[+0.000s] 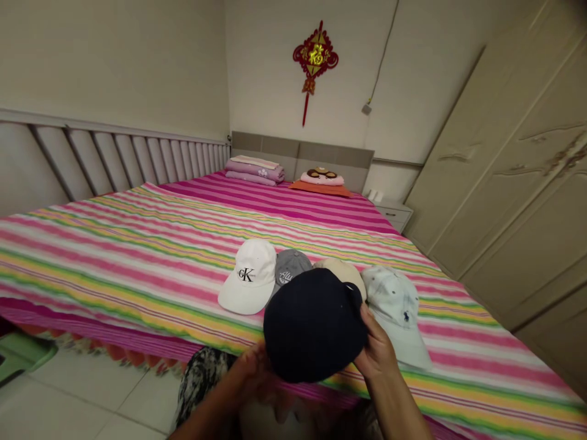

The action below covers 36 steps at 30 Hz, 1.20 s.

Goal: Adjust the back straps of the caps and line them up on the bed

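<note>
Holding the navy cap (312, 330) off the bedspread (174, 250), I pinch its edge with my right hand (378, 347), can't tell how my blurred left hand (250, 366) grips, with white cap (257, 260), grey cap (292, 263), beige cap (347, 271) and pale cap (393, 296) already laid out.

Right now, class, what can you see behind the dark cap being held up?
Behind the dark cap, parts of a gray cap and a beige cap show. The rest of both is covered and cannot be seen.

Dark cap (314, 327), probably navy, held tilted
</note>
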### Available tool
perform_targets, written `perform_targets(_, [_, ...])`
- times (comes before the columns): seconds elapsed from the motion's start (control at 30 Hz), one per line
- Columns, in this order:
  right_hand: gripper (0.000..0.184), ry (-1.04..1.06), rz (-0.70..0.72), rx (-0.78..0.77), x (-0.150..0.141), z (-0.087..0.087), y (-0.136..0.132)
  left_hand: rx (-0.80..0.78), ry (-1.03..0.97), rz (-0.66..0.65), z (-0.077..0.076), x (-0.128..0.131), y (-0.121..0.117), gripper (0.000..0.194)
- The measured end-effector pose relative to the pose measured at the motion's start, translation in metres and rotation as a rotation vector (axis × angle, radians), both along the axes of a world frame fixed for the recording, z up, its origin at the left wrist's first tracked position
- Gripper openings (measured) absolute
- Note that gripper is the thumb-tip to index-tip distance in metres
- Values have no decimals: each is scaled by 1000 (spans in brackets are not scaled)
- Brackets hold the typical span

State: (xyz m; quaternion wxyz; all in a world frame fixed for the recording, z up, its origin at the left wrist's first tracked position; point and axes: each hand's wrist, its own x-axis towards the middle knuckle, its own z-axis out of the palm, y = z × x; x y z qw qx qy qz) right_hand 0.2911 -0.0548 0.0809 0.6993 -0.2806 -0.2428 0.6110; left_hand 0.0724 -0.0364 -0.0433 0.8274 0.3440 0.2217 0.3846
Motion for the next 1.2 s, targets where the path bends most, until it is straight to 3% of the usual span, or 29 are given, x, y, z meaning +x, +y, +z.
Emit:
perform_targets(0.03, [28, -6, 5, 10, 0, -2, -3, 88, 60, 42, 10, -4, 6, 34])
perform_targets(0.13, [29, -56, 95, 25, -1, -5, -11, 146, 109, 53, 41, -5, 22, 27])
perform_targets(0.2, [30, -116, 182, 11, -2, -7, -15, 137, 107, -34, 61, 5, 30, 39])
perform_targets(0.27, [28, -188, 235, -20, 1, -9, -20, 120, 62, -215, 79, 16, 35, 52])
perform_targets(0.33, [25, -260, 235, -46, 8, -10, -26, 119, 43, -280, 95, 25, 36, 42])
perform_targets(0.43, [23, -356, 282, -39, 20, -8, -34, 102, 40, -210, 114, 28, 34, 35])
perform_targets(0.5, [33, -401, 375, 16, 24, -3, -37, 127, 62, -177, 122, 28, 31, 32])
perform_targets(0.6, [55, -500, 478, 67, 19, 6, -39, 202, 161, -193, 131, 32, 23, 24])
perform_targets(0.77, [24, -668, 350, -59, -1, 18, -38, 170, 282, -307, 137, 39, 11, 15])
perform_targets(0.97, [22, -607, 241, -47, -11, 20, -40, 70, 228, -393, 133, 39, 4, 24])
perform_targets(1.2, [21, -646, 245, 1, -18, 14, -40, 48, 223, -313, 121, 42, -1, 19])
